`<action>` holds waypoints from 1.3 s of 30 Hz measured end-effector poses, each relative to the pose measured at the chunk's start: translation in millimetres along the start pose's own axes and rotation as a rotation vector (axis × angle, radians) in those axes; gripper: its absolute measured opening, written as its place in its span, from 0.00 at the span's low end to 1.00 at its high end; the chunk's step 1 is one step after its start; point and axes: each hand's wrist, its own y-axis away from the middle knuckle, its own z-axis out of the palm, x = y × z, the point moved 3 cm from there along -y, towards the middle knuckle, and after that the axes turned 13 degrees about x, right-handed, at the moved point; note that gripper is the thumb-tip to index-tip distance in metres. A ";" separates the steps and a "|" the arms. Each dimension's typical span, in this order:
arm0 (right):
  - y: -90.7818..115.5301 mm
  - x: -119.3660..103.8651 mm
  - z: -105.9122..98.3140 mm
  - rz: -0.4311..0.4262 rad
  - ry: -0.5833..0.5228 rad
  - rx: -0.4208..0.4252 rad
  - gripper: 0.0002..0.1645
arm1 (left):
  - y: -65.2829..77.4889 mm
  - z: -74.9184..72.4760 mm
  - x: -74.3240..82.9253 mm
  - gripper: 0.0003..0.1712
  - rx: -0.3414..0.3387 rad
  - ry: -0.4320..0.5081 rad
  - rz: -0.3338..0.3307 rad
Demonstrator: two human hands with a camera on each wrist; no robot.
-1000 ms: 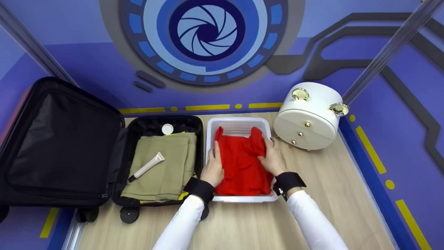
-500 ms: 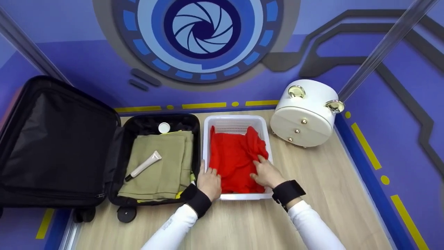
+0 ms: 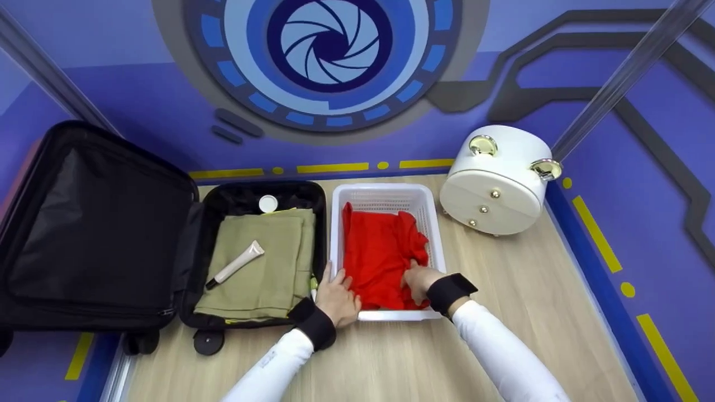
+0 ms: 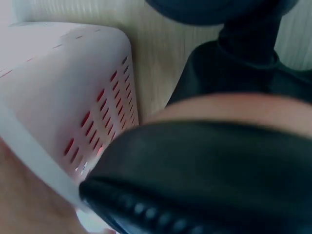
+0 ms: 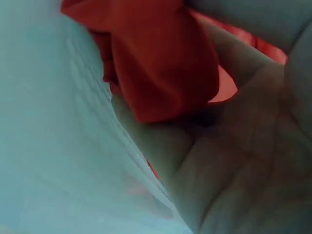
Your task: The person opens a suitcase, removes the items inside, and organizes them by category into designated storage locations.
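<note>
A bundle of red cloth (image 3: 374, 245) lies in a white plastic basket (image 3: 385, 187) with slotted sides. My right hand (image 3: 420, 282) reaches over the basket's near right side and holds the cloth's right edge. In the right wrist view, a fold of red cloth (image 5: 161, 63) sits between the thumb and the curled fingers. My left hand (image 3: 337, 301) rests on the basket's near left corner, its fingers spread over the rim. The left wrist view shows the basket's slotted wall (image 4: 102, 107) close up; the wristband hides much of the rest.
To the left an open black suitcase (image 3: 100, 234) holds folded khaki cloth (image 3: 268, 279), with a tube (image 3: 237, 265) on top and a round white lid (image 3: 268, 204) behind. A cream-white case (image 3: 491, 201) with gold knobs stands at back right. Walls (image 3: 313, 151) bound the wooden tabletop (image 3: 385, 363).
My left hand has moved from the cloth's left side to the basket's near left corner. My right hand has slid nearer along the cloth, whose right edge is now bunched inward.
</note>
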 end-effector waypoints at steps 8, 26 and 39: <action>-4.0 -5.1 2.3 0.004 -0.116 0.088 0.28 | 7.9 -1.2 -12.5 0.20 0.153 0.159 0.029; -42.8 -113.4 -41.6 -0.009 -1.286 0.551 0.28 | 56.0 -28.9 -188.1 0.24 0.282 0.608 -0.638; -90.9 -204.4 25.0 0.159 -1.243 0.370 0.43 | 69.9 0.8 -230.4 0.27 -0.188 0.450 -0.718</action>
